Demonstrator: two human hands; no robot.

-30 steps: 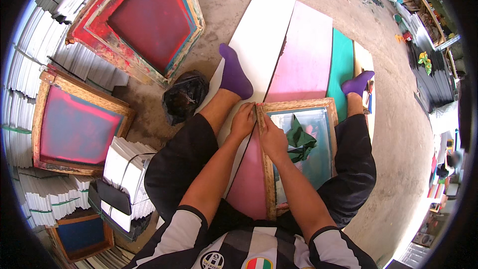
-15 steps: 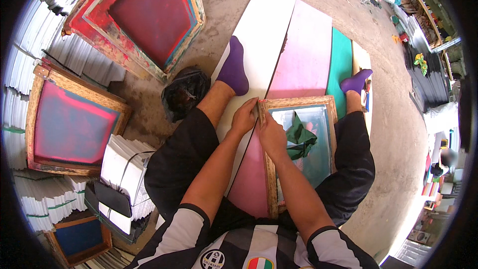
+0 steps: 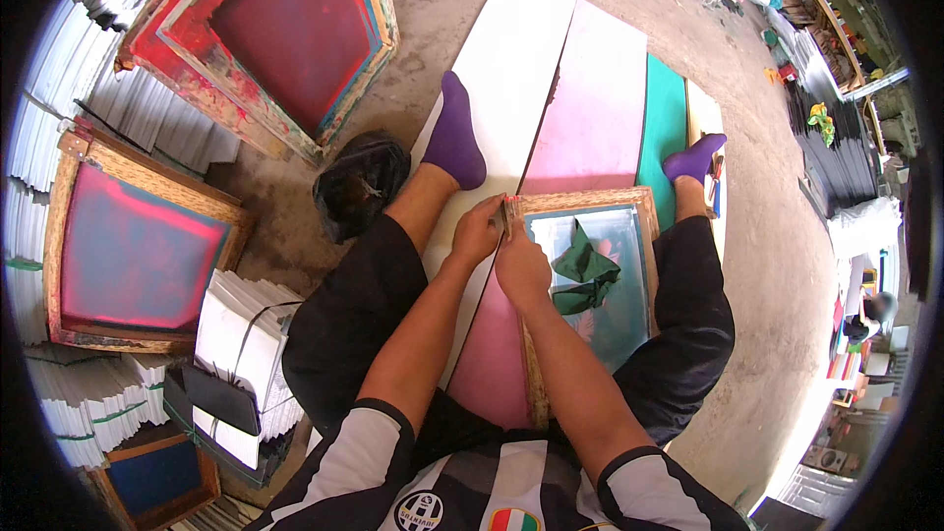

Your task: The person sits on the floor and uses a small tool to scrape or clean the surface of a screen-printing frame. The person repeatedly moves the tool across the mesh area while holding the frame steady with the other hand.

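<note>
Pinching the wooden screen frame (image 3: 588, 280) at its eleven-o'clock corner, left hand (image 3: 478, 233) and right hand (image 3: 521, 270) fingers closed (steadying it, seemingly), frame lying on pink board (image 3: 590, 108) between the legs.

My view has tilted up and left a little, so the red frames (image 3: 275, 39) sit lower now. My hands (image 3: 501, 246) have barely shifted at the frame's (image 3: 590, 202) corner.
</note>
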